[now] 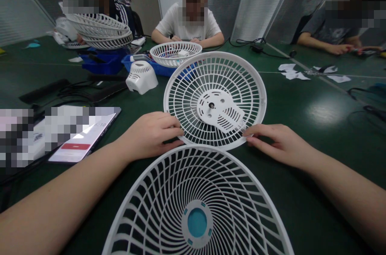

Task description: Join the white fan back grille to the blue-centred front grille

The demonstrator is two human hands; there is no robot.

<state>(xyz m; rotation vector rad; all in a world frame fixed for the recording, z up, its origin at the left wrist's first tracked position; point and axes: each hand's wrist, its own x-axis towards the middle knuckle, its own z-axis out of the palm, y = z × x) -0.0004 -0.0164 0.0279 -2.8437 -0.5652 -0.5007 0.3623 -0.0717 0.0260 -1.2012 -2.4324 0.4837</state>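
Observation:
A round white rear fan grille (221, 112) with a slotted motor plate at its centre is tilted up in front of me. My left hand (153, 132) grips its lower left rim, the fingers curled over the edge. On the lower right rim, my right hand (276, 140) pinches the edge between thumb and fingers. Closer to me lies a white front fan grille (235, 202) with swirling ribs and a teal disc at its hub. Its far rim meets or overlaps the near rim of the held grille; I cannot tell if they touch.
A white motor cover (142, 78) stands left of the held grille. Beyond are another fan grille (159, 60), blue bins (104, 62) and stacked grilles (102, 31). A phone (90, 134) and black cables (69, 92) lie left, paper scraps (292, 72) right. Several people sit across the green table (328, 142).

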